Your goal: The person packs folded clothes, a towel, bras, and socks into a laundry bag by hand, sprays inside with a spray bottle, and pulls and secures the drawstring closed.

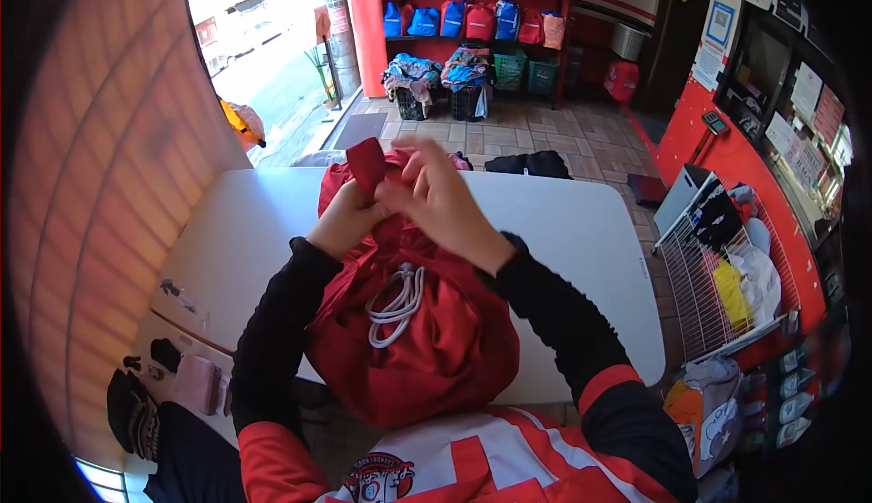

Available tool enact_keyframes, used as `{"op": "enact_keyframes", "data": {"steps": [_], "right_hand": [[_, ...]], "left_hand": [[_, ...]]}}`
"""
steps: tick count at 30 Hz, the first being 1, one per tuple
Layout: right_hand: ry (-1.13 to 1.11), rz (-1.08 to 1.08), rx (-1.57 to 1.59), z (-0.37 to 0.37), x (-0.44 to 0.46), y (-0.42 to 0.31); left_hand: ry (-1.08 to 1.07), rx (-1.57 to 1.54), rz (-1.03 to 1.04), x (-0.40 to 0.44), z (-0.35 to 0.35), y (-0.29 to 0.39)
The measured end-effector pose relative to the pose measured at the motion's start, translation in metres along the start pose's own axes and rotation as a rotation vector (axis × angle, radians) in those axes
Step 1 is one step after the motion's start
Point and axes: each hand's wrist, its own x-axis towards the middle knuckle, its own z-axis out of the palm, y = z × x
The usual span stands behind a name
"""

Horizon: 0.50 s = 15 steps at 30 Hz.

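A full red cloth bag (463, 321) lies on the white table (581, 231), against the front of my body. A coil of white cord (397, 308) rests on its upper side, gathered near a knot. My left hand (343, 220) grips a flap of red fabric (366, 163) at the bag's far end, with the fingers closed on it. Just right of it, my right hand (436, 194) reaches over the same fabric, thumb close to the flap and other fingers raised and apart, slightly blurred. Whether its thumb touches the cloth is unclear.
Shelves with red and blue bags (480, 20) stand at the back, above baskets of clothes (413, 76). A wire cart (718, 276) is at the right. Folded dark items (133, 412) lie at the lower left. Dark cloth (529, 164) sits beyond the table's far edge.
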Motion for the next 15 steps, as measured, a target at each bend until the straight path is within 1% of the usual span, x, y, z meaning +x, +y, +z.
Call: {"op": "enact_keyframes", "data": {"steps": [2, 3, 4, 6, 7, 8, 9, 10, 11, 12, 14, 15], "right_hand": [[0.084, -0.344, -0.042, 0.021, -0.014, 0.007], [0.080, -0.339, -0.038, 0.023, -0.015, 0.014], [0.074, -0.296, -0.057, 0.022, -0.015, 0.018], [0.060, -0.253, -0.072, 0.017, -0.017, 0.024], [0.066, -0.308, -0.095, 0.014, -0.017, 0.020], [0.074, -0.361, -0.115, 0.011, -0.017, 0.016], [0.117, -0.400, -0.003, 0.007, -0.015, 0.010], [0.107, -0.399, 0.005, 0.006, -0.011, 0.009], [0.158, -0.246, 0.123, 0.005, -0.007, 0.009], [0.209, -0.083, 0.239, 0.006, -0.003, 0.011], [0.194, 0.099, 0.247, 0.017, 0.019, 0.043], [0.103, 0.293, 0.374, 0.025, 0.019, 0.055]], "left_hand": [[0.062, -0.168, -0.259, -0.006, -0.004, -0.003], [0.076, -0.137, -0.180, -0.007, 0.001, -0.007], [0.077, -0.139, -0.188, -0.010, 0.000, -0.008], [-0.012, -0.300, -0.206, -0.013, -0.002, -0.009], [0.015, -0.191, -0.176, -0.014, -0.003, -0.014], [0.022, -0.191, -0.185, -0.016, -0.005, -0.017], [0.039, -0.145, -0.190, -0.017, -0.008, -0.018], [0.060, -0.101, -0.192, -0.017, -0.011, -0.020], [0.111, -0.170, -0.204, -0.016, -0.009, -0.021], [0.121, -0.176, -0.218, -0.016, -0.008, -0.020], [-0.085, 0.074, -0.085, -0.016, -0.006, -0.008], [-0.018, 0.146, -0.045, -0.013, -0.005, -0.012]]}}
